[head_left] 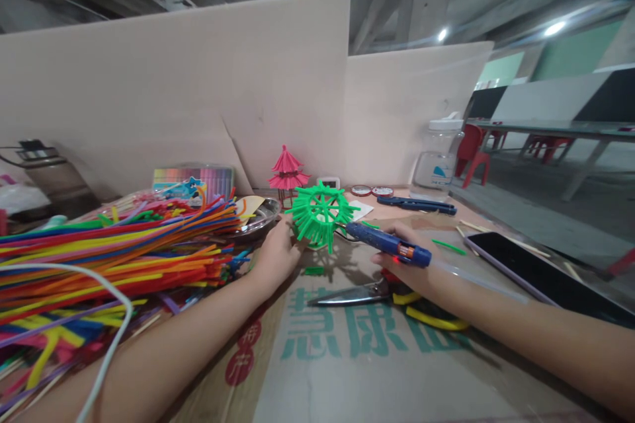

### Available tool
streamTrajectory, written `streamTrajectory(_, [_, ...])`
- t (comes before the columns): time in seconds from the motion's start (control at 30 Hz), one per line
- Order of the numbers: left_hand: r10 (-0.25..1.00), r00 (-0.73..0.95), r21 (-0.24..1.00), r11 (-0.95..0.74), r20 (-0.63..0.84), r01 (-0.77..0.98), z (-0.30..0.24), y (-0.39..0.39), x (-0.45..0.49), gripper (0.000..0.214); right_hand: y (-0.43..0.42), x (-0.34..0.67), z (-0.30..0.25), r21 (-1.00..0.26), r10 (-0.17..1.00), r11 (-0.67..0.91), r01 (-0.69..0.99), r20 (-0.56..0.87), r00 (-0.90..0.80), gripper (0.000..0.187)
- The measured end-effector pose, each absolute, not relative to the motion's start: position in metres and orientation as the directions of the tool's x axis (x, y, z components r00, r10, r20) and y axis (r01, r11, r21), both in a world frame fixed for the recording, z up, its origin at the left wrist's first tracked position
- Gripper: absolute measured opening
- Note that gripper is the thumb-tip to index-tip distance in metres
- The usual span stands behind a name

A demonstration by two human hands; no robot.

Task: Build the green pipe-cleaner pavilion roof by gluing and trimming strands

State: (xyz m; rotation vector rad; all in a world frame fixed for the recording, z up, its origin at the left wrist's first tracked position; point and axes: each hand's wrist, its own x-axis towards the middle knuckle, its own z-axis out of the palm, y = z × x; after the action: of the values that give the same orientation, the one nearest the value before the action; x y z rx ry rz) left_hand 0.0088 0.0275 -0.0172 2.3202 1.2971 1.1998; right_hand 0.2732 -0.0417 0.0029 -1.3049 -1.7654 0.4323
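My left hand (278, 256) is closed at the left edge of a green wheel-shaped piece (310, 219) with spokes and fuzzy strips sticking out all round, like cut pipe cleaners. The wheel is held up above the cardboard. In my right hand (397, 258) is a blue hot glue gun (380, 241), with a small red light on its side and its nozzle at the wheel's lower right. A clear glue stick sticks out behind it. Under my right wrist lie scissors (352, 294) with blades pointing left. One short green strip (313, 271) rests below the wheel.
Bundles of coloured pipe cleaners (124, 244) cover the left side, crossed by a white cable (116, 294). Behind stand a pink pagoda model (286, 172), a marker set (193, 178) and a clear bottle (435, 162). A phone (536, 271) and a dark blue tool (417, 205) lie at right.
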Motion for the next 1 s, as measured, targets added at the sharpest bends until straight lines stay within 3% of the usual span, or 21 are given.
streamTrajectory(0.27, [0.781, 0.286, 0.545, -0.601, 0.555, 0.584, -0.0169, 0.0258, 0.0087, 0.045, -0.0439, 0.2705, 0.0076, -0.725, 0.923, 0.325, 0.607, 0.383, -0.036, 0.02])
streamTrajectory(1.0, [0.79, 0.276, 0.555, -0.589, 0.547, 0.587, -0.0155, 0.025, 0.0092, 0.043, -0.0417, 0.2748, 0.0003, -0.69, 0.917, 0.334, 0.642, 0.395, -0.053, 0.017])
